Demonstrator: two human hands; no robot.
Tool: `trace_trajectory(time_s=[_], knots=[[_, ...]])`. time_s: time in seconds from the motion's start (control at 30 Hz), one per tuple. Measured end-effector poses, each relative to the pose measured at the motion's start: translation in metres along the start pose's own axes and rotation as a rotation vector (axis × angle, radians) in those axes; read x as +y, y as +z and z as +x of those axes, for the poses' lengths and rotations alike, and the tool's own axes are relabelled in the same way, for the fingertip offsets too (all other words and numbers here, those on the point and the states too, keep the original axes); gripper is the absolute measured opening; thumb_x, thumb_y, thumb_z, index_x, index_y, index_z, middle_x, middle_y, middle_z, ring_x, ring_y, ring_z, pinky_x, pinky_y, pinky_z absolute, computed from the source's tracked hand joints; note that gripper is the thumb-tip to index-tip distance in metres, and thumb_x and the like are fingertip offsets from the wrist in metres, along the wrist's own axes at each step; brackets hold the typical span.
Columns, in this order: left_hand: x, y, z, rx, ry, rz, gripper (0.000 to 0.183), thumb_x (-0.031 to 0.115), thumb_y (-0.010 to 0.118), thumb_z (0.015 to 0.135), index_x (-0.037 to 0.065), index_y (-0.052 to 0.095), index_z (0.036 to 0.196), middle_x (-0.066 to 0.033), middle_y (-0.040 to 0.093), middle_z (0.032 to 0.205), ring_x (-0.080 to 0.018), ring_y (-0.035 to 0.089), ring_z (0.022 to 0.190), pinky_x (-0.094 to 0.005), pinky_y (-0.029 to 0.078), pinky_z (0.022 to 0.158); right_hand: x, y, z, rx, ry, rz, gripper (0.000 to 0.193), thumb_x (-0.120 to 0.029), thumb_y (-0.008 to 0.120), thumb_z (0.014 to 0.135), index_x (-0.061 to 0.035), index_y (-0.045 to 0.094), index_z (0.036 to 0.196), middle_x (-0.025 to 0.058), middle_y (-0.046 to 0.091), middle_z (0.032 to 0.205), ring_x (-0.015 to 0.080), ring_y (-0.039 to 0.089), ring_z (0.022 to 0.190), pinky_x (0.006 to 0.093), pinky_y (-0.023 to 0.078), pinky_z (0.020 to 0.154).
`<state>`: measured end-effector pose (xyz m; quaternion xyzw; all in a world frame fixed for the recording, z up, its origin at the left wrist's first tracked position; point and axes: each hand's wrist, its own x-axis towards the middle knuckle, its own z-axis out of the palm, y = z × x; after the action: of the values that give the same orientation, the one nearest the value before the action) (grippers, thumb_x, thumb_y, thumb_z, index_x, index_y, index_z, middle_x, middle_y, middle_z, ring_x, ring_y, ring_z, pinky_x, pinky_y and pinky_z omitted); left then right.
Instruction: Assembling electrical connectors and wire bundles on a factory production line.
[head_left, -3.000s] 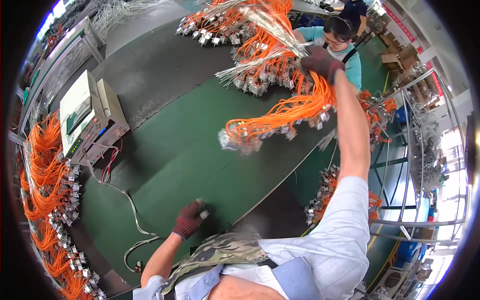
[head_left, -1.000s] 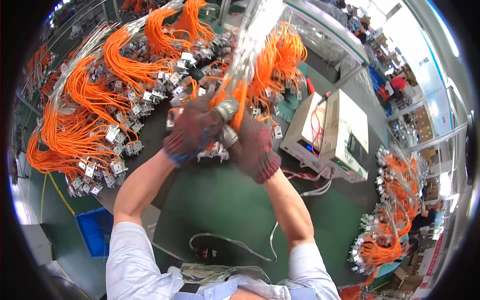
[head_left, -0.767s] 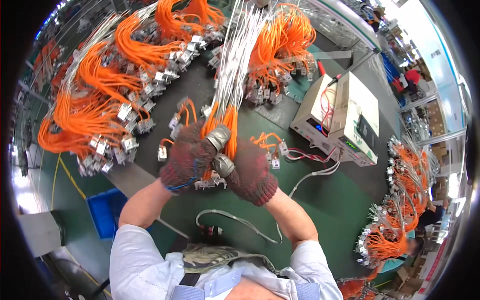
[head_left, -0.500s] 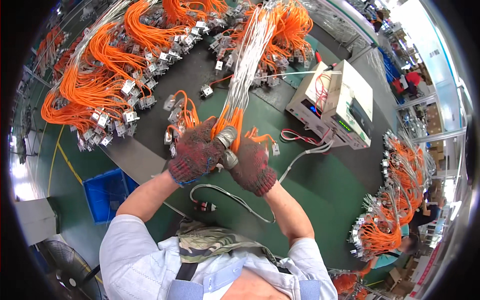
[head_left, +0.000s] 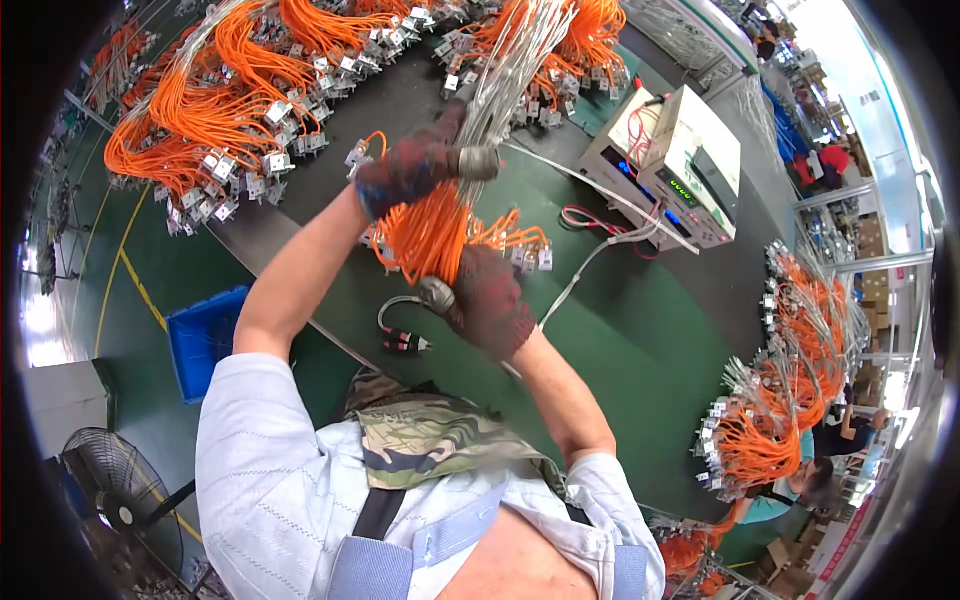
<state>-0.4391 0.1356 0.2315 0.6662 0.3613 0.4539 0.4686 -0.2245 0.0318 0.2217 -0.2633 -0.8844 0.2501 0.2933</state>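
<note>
A thick bundle of cables (head_left: pixel 425 232) stands out from the bench in front of me, orange at the near part and silvery-white toward the far end. My left hand (head_left: pixel 415 172), in a dark red knitted glove, is closed round its pale part, with grey tape wrapped on the thumb. Nearer to me, my right hand (head_left: pixel 488 298) grips the orange part; it is gloved and taped likewise and slightly blurred. White connectors (head_left: pixel 530 257) on short orange leads stick out just right of the bundle. The palms and the fingers' undersides are hidden.
Heaps of orange cables with metal connectors (head_left: pixel 240 150) lie at far left, with another pile (head_left: pixel 575 60) behind the bundle. Two stacked electronic testers (head_left: pixel 690 180) stand right. A black-and-red plug (head_left: pixel 405 341) lies near me. A blue bin (head_left: pixel 205 345) and fan (head_left: pixel 125 500) are left.
My left hand has slid away from me along the bundle onto its pale part. My right hand stays near, and the orange cables between the hands now bulge leftward.
</note>
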Motion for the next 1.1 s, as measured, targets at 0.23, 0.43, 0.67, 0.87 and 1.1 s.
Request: trace_trajectory(time_s=[0.23, 0.43, 0.67, 0.87, 1.1], knots=[[0.047, 0.017, -0.011, -0.109, -0.365, -0.188, 0.076, 0.049, 0.081, 0.095, 0.0, 0.06, 0.149, -0.0159, 0.069, 0.133, -0.0232, 0.065, 0.123, -0.0391, 0.051, 0.109, 0.009, 0.0, -0.009, 0.056, 0.122, 0.029, 0.029, -0.032, 0.069, 0.101, -0.0062, 0.071, 0.115, 0.0204, 0.069, 0.098, 0.0451, 0.067, 0.095, 0.0555, 0.051, 0.083], [0.063, 0.053, -0.058, 0.144, -0.29, 0.173, 0.067, 0.033, 0.087, 0.091, -0.001, 0.06, 0.143, -0.0078, 0.071, 0.114, -0.0169, 0.066, 0.107, -0.0361, 0.056, 0.098, -0.005, -0.007, -0.007, -0.019, 0.091, -0.025, 0.029, -0.028, 0.073, 0.098, -0.0063, 0.071, 0.117, 0.0197, 0.072, 0.102, 0.0438, 0.068, 0.104, 0.0546, 0.053, 0.089], [0.059, 0.063, -0.067, 0.056, -0.381, 0.058, 0.057, 0.028, 0.085, 0.093, 0.001, 0.062, 0.138, -0.0057, 0.07, 0.111, -0.0152, 0.065, 0.101, -0.0364, 0.057, 0.093, -0.005, -0.068, -0.032, 0.371, 0.542, 0.385, 0.05, -0.041, 0.076, 0.102, 0.0017, 0.071, 0.126, 0.013, 0.077, 0.102, 0.0256, 0.073, 0.085, 0.0399, 0.058, 0.078], [0.063, 0.079, -0.074, 0.02, -0.289, 0.204, 0.059, 0.028, 0.083, 0.094, 0.002, 0.06, 0.143, -0.0147, 0.076, 0.11, -0.0173, 0.071, 0.1, -0.0385, 0.057, 0.091, 0.026, -0.116, -0.004, 0.732, 0.509, 0.8, 0.038, -0.031, 0.07, 0.108, 0.0035, 0.072, 0.124, 0.01, 0.076, 0.094, 0.0188, 0.072, 0.079, 0.0344, 0.058, 0.074], [0.06, 0.098, -0.081, -0.061, -0.368, 0.453, 0.045, 0.034, 0.076, 0.095, 0.0, 0.064, 0.122, -0.0243, 0.074, 0.095, -0.0448, 0.074, 0.086, -0.0516, 0.058, 0.078, -0.007, -0.141, 0.134, -0.047, -0.027, -0.822, 0.031, -0.028, 0.074, 0.097, -0.0001, 0.077, 0.111, 0.0122, 0.075, 0.078, 0.0296, 0.076, 0.074, 0.0442, 0.06, 0.068]])
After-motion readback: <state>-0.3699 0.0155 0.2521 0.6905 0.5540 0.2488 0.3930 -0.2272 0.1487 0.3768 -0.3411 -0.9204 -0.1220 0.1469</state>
